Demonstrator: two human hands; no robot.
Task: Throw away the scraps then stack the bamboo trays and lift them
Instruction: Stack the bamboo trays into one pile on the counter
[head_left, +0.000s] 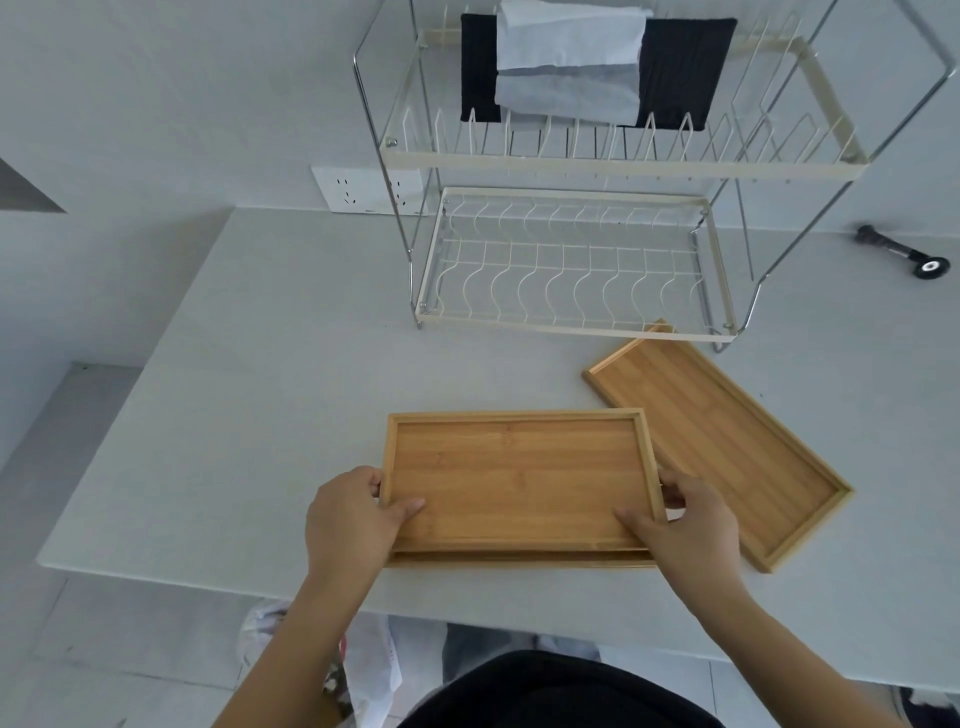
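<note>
hands: left hand (349, 512) and right hand (684, 525) are clamped on the short ends of the top tray (519, 475)
loose tray (719, 439): lies to the right, angled, right hand nearer

Honey-brown grained bamboo trays (514, 467), white table (260, 389), seemingly black cloth (680, 67)

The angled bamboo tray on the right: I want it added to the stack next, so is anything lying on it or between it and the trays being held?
Nothing visible. The angled tray is bare, beside the held trays gripped by the left hand and right hand.
</note>
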